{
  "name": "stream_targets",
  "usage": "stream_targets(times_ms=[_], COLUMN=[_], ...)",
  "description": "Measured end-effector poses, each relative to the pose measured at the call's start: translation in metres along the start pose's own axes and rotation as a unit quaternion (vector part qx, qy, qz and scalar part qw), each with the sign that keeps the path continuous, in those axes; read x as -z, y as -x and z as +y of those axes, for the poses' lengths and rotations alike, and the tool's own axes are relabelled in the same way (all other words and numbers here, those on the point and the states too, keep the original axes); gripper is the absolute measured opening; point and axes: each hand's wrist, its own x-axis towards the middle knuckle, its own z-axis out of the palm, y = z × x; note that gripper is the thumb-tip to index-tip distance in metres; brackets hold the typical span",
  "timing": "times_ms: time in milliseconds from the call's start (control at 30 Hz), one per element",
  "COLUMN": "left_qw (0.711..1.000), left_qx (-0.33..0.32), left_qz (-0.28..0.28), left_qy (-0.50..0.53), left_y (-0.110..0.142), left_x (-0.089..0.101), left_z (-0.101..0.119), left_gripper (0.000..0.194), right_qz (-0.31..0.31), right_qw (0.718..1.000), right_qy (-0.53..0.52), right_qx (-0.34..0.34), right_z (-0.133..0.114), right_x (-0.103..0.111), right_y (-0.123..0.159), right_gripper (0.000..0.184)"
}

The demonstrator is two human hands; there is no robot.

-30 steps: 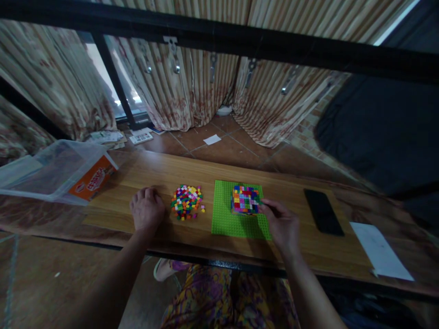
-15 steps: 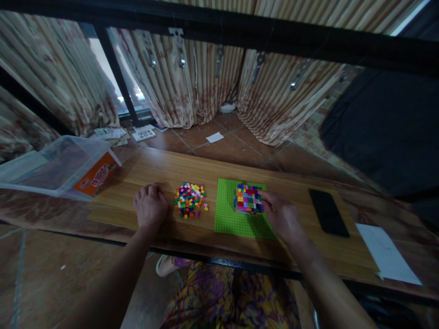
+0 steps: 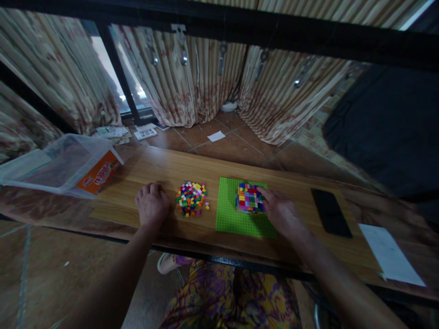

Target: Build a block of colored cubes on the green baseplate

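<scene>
A cube-shaped build of small multicoloured toy bricks [image 3: 247,198] stands on a green studded baseplate [image 3: 226,224]. My right hand [image 3: 281,211] is at the right side of the build, its forefinger reaching onto the top right corner. The other fingers are curled in, and whatever they may pinch is hidden or too small to see. My left hand [image 3: 152,204] rests on the wooden board, fingers a little bent and apart, with nothing visible in it. Just right of that hand lies a loose pile of small bricks [image 3: 190,197] in mixed colours.
A clear plastic box [image 3: 65,160] with an orange label sits at the far left of the wooden board [image 3: 164,164]. Toward the right lie a black phone [image 3: 331,213] and a white sheet of paper [image 3: 391,253]. A dark rail [image 3: 219,20] crosses above.
My right forefinger has shifted up and slightly left along the build's top right edge. My left hand stays where it was on the board. The whole view has shifted slightly.
</scene>
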Motion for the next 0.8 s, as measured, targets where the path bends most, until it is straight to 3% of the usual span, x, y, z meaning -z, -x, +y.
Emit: stream_targets(times_ms=[267, 800], left_qw=[1.000, 1.000], left_qx=[-0.001, -0.004], left_qz=[-0.002, 0.004], left_qy=[0.001, -0.018], left_y=[0.000, -0.001], left_x=[-0.001, -0.001], left_z=[-0.001, -0.001], left_gripper=[0.031, 0.032], right_qz=[0.089, 0.142], right_qw=[0.993, 0.987], right_qy=[-0.058, -0.077], right_qx=[-0.057, -0.009], right_z=[-0.001, 0.008], right_x=[0.005, -0.015], right_y=[0.012, 0.012], right_gripper=[0.026, 0.024])
